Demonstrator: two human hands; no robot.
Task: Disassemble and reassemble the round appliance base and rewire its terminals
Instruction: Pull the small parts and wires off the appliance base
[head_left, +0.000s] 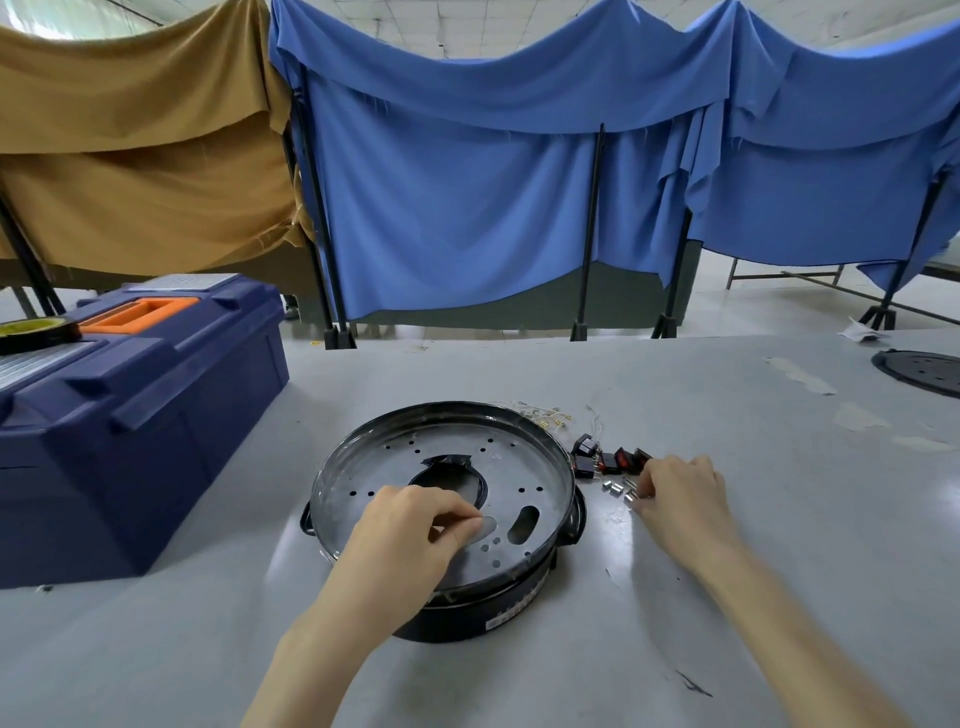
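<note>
The toolbox (156, 415) crowded the round base (415, 457) from the left. The left hand (410, 530) kept its grip pinched over the base, on what I couldn't tell. The right hand (680, 493) hid its grip among the metal terminals (615, 487).

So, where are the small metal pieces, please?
Head view: the metal pieces lie on the table, right of the round base, by the right hand.

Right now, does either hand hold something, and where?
It cannot be told. The left hand pinches its fingers together over the round base; the right hand curls its fingers over small metal parts.
</note>
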